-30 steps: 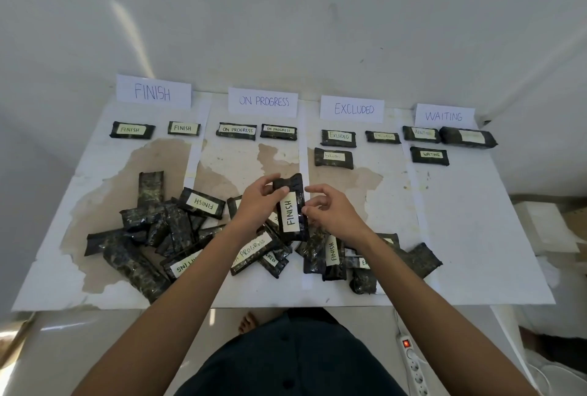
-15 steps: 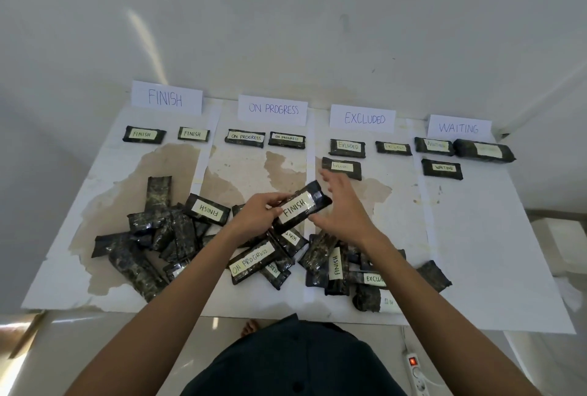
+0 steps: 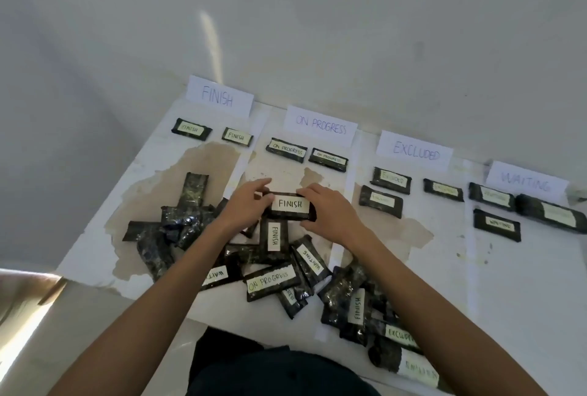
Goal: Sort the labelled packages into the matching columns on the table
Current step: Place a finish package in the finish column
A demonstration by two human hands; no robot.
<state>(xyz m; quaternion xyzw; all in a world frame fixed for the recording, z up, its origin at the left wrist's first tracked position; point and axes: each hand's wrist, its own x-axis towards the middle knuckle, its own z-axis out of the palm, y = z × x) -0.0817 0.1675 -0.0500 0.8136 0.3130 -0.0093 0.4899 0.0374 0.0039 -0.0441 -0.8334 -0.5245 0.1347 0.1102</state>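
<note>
Package labelled FINISH (image 3: 290,205) lies level between both hands: left hand (image 3: 244,208) pinching its left end, right hand (image 3: 330,216) curled round its right end. It is at the far edge of the loose pile (image 3: 273,278) on the table (image 3: 524,300), below the ON PROGRESS sign (image 3: 320,125).

Shiny plastic wrap, matt paper.
The FINISH package (image 3: 290,205) and the heap of packages (image 3: 187,224) wear dark, crinkled plastic film that glints; labels (image 3: 268,281) and signs (image 3: 219,98) are matt white paper, and smooth paper sheets, stained brown in patches, cover the bench (image 3: 524,300).
</note>
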